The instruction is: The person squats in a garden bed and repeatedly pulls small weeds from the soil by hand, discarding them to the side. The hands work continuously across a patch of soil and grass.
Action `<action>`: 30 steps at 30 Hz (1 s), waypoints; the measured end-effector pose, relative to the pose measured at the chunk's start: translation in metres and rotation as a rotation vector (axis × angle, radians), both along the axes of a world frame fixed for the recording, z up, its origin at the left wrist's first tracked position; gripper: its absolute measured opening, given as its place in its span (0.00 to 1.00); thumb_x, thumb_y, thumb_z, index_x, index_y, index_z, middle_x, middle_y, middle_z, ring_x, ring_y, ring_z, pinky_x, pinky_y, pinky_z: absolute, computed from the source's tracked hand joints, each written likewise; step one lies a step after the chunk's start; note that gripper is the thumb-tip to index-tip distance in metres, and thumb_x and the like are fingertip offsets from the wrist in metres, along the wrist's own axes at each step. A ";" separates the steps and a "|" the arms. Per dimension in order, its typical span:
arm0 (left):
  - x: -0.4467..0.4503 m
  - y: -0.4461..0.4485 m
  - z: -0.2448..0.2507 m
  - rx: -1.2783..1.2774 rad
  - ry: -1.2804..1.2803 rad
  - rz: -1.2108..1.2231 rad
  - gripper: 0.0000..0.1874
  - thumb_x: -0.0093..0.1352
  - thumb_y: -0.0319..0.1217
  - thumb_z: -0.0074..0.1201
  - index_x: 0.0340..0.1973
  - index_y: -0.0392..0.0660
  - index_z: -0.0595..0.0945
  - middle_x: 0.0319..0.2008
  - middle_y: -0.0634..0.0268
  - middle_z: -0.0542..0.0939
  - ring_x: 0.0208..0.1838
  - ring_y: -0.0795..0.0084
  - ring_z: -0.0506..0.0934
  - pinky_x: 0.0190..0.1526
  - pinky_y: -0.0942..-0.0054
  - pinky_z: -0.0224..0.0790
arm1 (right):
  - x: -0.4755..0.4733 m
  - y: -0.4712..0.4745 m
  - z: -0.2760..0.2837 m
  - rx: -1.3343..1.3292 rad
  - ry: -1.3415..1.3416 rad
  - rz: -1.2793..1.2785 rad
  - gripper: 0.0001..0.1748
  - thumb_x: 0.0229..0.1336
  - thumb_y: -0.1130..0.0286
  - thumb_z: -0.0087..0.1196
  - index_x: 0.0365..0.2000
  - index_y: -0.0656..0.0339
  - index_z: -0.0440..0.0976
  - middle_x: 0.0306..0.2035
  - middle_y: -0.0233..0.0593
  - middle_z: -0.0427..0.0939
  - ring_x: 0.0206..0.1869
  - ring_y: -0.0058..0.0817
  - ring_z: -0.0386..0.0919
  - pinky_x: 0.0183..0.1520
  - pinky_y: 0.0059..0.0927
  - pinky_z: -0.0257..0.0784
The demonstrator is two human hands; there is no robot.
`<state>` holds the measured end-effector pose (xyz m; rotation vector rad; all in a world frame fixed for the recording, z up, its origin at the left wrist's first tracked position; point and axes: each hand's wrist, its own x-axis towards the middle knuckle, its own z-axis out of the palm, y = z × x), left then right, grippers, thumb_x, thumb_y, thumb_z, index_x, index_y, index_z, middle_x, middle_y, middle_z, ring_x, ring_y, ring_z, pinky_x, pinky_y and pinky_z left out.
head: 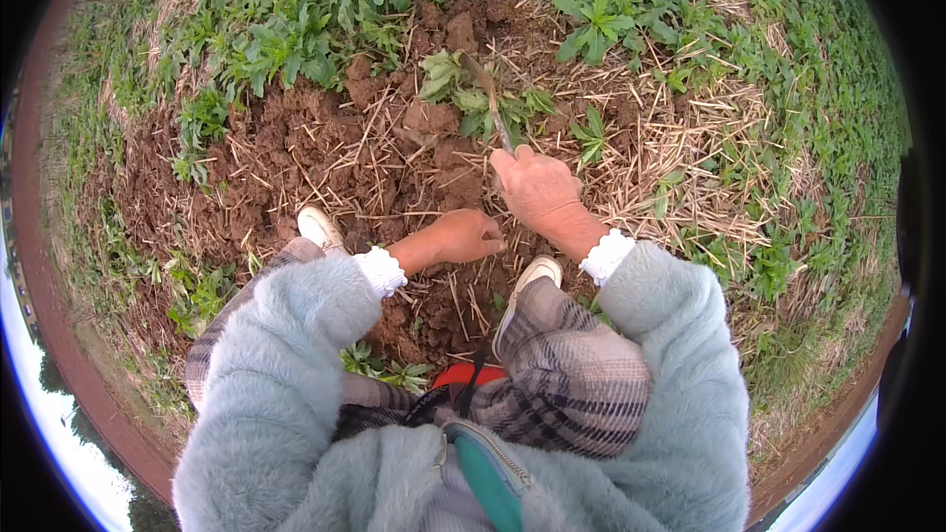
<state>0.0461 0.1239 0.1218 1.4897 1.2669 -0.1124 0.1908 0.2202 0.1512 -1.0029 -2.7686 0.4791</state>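
My right hand grips a narrow hand tool with a curved, rusty metal blade, which looks like a sickle. Its tip reaches away from me, over wilted green leaves lying on brown soil. Lower and to the left is my left hand, above the ground between my shoes, fingers loosely curled with a small gap at the thumb. Nothing shows in it, though its palm is hidden. A small green weed stands in the soil just right of the blade.
Broken soil clods spread to the left, and dry straw covers ground on the right. Dense leafy weeds grow ahead. My left shoe and right shoe flank the dug soil. Something red lies beneath me.
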 end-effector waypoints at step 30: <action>-0.071 0.085 0.030 -0.088 -0.193 0.383 0.15 0.71 0.41 0.51 0.31 0.44 0.83 0.15 0.75 0.73 0.18 0.86 0.67 0.20 0.82 0.57 | -0.004 0.151 0.051 -0.399 -0.143 -0.414 0.12 0.49 0.69 0.50 0.30 0.69 0.73 0.32 0.58 0.78 0.37 0.53 0.76 0.43 0.43 0.71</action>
